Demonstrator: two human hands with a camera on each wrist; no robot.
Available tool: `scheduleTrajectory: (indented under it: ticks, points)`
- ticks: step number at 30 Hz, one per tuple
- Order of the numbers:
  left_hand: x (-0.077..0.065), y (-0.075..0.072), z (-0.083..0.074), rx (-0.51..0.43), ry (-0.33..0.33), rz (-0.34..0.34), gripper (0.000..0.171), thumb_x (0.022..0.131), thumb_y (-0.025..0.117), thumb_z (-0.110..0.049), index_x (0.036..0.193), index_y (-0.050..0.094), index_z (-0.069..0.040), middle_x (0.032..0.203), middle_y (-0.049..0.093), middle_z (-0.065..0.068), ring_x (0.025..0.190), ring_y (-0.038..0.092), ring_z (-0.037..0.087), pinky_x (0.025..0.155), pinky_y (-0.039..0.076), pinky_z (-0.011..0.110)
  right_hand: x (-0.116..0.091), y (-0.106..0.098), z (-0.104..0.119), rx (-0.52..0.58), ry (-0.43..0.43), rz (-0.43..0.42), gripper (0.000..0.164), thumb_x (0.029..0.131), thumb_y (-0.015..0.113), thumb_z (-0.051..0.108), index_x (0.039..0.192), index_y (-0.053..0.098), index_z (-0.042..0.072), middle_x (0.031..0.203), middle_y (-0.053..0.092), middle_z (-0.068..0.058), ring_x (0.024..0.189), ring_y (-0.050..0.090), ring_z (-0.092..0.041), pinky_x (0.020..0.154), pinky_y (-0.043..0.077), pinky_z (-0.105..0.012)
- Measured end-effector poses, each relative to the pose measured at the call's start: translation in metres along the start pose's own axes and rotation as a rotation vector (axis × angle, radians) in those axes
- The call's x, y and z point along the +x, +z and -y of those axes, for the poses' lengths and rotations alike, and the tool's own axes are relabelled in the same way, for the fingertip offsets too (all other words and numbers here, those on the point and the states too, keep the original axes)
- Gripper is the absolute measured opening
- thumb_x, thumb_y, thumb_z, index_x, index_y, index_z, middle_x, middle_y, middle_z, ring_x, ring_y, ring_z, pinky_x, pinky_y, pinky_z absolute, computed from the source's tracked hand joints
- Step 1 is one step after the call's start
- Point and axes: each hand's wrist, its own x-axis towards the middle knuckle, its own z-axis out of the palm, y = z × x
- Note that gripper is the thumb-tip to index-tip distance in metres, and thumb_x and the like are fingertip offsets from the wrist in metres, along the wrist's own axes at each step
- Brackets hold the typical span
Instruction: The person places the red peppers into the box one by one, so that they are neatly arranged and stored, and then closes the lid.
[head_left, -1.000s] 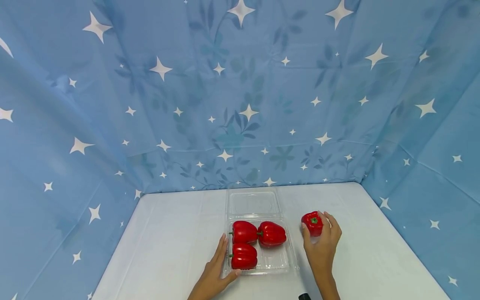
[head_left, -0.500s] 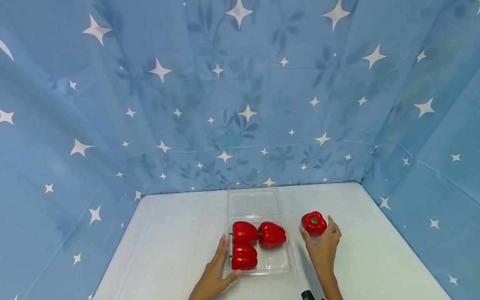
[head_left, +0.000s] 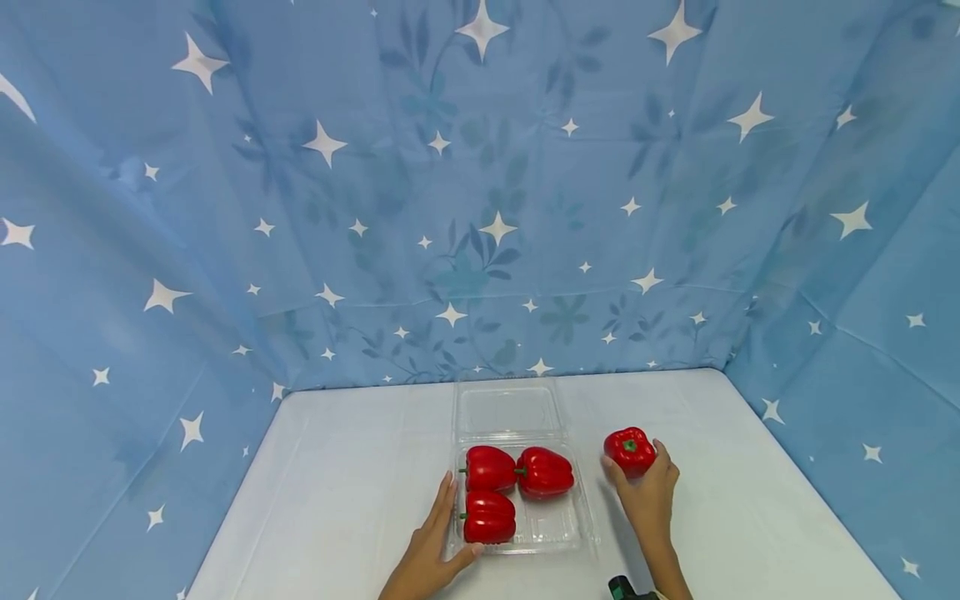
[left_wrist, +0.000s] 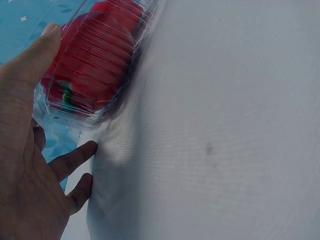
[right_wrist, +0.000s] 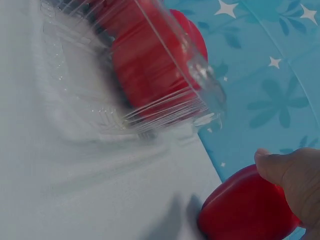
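Note:
A clear plastic clamshell box [head_left: 551, 527] lies with its lid [head_left: 510, 410] folded back. Three red bell peppers lie inside: one back left [head_left: 490, 468], one back right [head_left: 545, 472], one front left [head_left: 489, 517]. My left hand [head_left: 429, 546] rests along the box's left side, fingers straight, thumb at the front left corner. In the left wrist view the thumb [left_wrist: 47, 45] touches the box wall. To the right of the box, my right hand [head_left: 648, 496] grips another red bell pepper [head_left: 628, 450], its green stem facing up, between thumb and fingers.
A white-covered table [head_left: 352, 467] bears everything. Blue star-patterned curtain [head_left: 480, 208] encloses its back and both sides. A short black and green object [head_left: 621, 587] shows by the right wrist at the lower edge.
The right hand's fingers have slid from over the pepper's top down to its right side. The black object shows more. Left hand and box keep their places.

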Motion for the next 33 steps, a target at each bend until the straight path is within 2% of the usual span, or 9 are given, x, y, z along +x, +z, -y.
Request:
scheduleTrajectory:
  ticks: [3,11,16,19,25,33]
  points:
    - [-0.0004,-0.0002,0.0003,0.008,-0.001,0.000,0.102,0.083,0.059,-0.067,0.159,0.006,-0.024,0.167,0.005,-0.001,0.147,0.026,0.038,0.097,0.043,0.066,-0.0001,0.0012,-0.0030,0.019,-0.013,-0.012,0.090,0.079,0.079,0.013,0.147,0.023,-0.008,0.140,0.033,-0.033,0.132,0.034,-0.050,0.099,0.040,-0.068]
    - [-0.0003,0.0003,0.0009,0.006,0.002,-0.009,0.101,0.083,0.059,-0.067,0.158,0.004,-0.028,0.166,0.003,-0.004,0.147,0.026,0.037,0.097,0.041,0.070,-0.0007,-0.0005,-0.0065,0.037,-0.017,-0.044,0.083,0.081,0.077,0.015,0.145,0.029,-0.006,0.139,0.038,-0.032,0.130,0.038,-0.049,0.101,0.040,-0.067]
    - [-0.0010,0.0012,0.0017,0.002,0.000,-0.019,0.102,0.082,0.060,-0.068,0.158,0.004,-0.029,0.166,0.005,-0.004,0.147,0.027,0.037,0.095,0.032,0.079,-0.0039,-0.0019,-0.0048,0.077,-0.007,-0.077,0.083,0.082,0.077,0.018,0.145,0.029,-0.006,0.139,0.039,-0.031,0.125,0.043,-0.048,0.101,0.042,-0.065]
    - [-0.0017,0.0012,0.0010,0.001,-0.013,-0.019,0.102,0.082,0.060,-0.069,0.158,0.005,-0.030,0.166,0.005,-0.005,0.147,0.027,0.037,0.094,0.028,0.083,-0.0054,-0.0021,-0.0045,0.099,-0.020,-0.110,0.082,0.081,0.077,0.018,0.143,0.030,-0.007,0.138,0.040,-0.031,0.121,0.045,-0.047,0.098,0.045,-0.064]
    - [-0.0014,0.0002,0.0002,-0.003,-0.004,-0.021,0.102,0.082,0.060,-0.068,0.158,0.004,-0.030,0.166,0.005,-0.005,0.147,0.027,0.037,0.095,0.030,0.081,-0.0052,-0.0025,-0.0065,0.105,-0.075,-0.154,0.078,0.079,0.078,0.016,0.139,0.034,-0.007,0.133,0.043,-0.028,0.116,0.047,-0.042,0.087,0.049,-0.054]
    - [-0.0021,0.0007,-0.0003,0.001,0.000,-0.027,0.101,0.082,0.060,-0.068,0.158,0.006,-0.029,0.166,0.006,-0.004,0.147,0.027,0.038,0.094,0.028,0.083,-0.0048,-0.0038,-0.0089,0.151,-0.112,-0.160,0.077,0.077,0.079,0.012,0.140,0.037,-0.005,0.136,0.047,-0.027,0.121,0.047,-0.043,0.091,0.048,-0.065]
